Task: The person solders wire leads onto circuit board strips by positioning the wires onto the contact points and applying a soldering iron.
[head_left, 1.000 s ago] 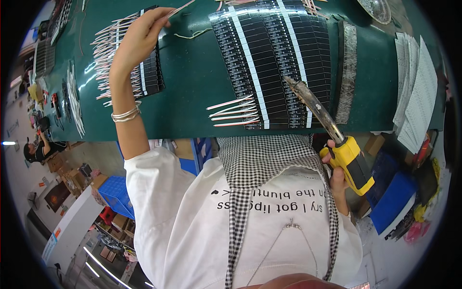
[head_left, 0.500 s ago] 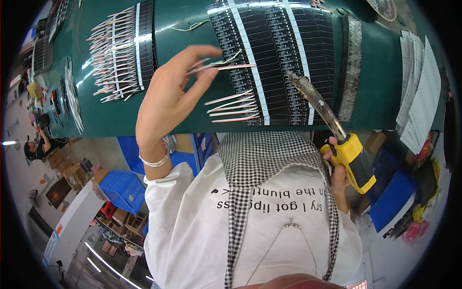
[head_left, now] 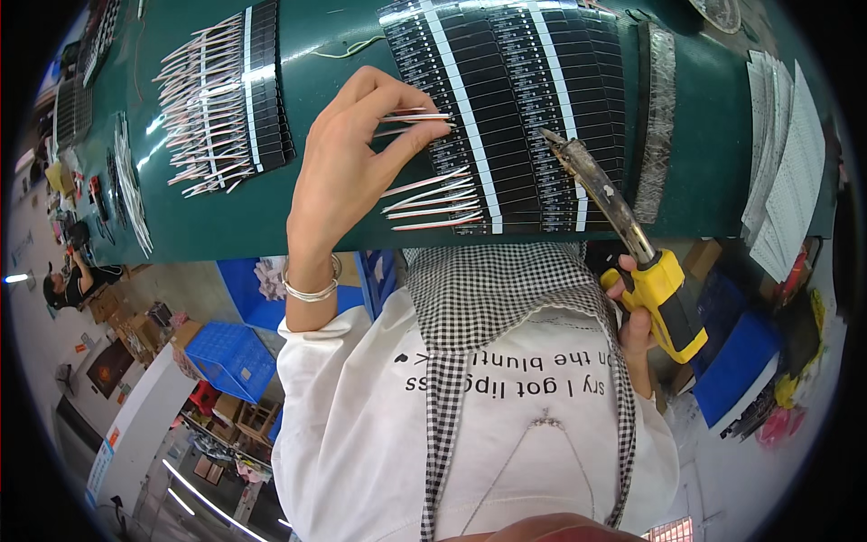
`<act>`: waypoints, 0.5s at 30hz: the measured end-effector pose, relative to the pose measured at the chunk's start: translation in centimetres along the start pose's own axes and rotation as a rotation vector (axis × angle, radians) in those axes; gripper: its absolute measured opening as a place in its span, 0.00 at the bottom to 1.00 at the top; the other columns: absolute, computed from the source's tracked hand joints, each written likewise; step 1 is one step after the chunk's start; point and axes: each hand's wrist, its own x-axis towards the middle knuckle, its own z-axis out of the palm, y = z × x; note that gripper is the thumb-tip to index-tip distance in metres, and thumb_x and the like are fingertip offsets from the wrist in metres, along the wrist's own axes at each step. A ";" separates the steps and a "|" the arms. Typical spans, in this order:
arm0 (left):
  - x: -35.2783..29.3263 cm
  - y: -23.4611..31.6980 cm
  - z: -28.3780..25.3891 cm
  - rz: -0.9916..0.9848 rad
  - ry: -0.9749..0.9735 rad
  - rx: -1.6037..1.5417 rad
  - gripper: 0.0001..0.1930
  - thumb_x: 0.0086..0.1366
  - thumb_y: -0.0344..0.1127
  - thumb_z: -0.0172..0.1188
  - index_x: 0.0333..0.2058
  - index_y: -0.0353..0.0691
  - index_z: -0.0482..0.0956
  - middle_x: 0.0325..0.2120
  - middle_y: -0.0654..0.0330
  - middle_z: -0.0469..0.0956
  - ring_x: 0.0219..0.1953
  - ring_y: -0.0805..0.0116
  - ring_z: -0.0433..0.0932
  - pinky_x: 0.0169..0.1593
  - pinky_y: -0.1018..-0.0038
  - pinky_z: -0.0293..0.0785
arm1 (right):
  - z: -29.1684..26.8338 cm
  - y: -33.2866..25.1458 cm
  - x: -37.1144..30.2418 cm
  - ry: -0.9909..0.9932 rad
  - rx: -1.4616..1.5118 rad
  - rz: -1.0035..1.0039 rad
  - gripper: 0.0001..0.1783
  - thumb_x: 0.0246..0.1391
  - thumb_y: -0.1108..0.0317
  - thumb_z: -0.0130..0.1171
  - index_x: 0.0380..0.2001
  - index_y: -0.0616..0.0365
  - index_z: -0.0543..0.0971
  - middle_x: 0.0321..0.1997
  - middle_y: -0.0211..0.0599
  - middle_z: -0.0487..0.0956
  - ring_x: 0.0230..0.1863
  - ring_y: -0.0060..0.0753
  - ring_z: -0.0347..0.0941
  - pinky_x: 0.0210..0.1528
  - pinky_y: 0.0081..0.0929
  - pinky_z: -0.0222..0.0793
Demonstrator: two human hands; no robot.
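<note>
My left hand (head_left: pixel 348 154) pinches a few thin red and white wires (head_left: pixel 406 117) between thumb and fingertips, over the left edge of a panel of black circuit board strips (head_left: pixel 506 117). Below it, several short red and white wires (head_left: pixel 433 210) lie with their right ends at the nearest strips of that panel. My right hand (head_left: pixel 636 330), partly hidden, is closed round a yellow and black soldering gun (head_left: pixel 666 294). The gun's dark metal barrel points up and left, its tip above the panel's right part. Whether the tip touches the panel I cannot tell.
Another black strip panel (head_left: pixel 264 99) with many wires lies left on the green table (head_left: pixel 339 77). Farther left is a bundle of pale wires (head_left: pixel 131 185). A grey, rough-faced bar (head_left: pixel 655 126) and white sheets (head_left: pixel 772 163) lie right. A blue crate (head_left: pixel 230 359) stands below.
My left hand has moved right with the wires, and its fingers have closed nearer their ends at the panel. The soldering gun stays nearly still.
</note>
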 end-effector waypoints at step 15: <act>-2.0 1.6 -1.2 -0.218 -0.132 -0.336 0.06 0.65 0.29 0.57 0.37 0.33 0.78 0.28 0.65 0.76 0.28 0.83 0.68 0.29 0.85 0.64 | -0.3 -0.1 0.3 -0.066 -0.092 -0.016 0.26 0.52 0.46 0.60 0.34 0.63 0.77 0.24 0.32 0.80 0.29 0.29 0.77 0.35 0.25 0.71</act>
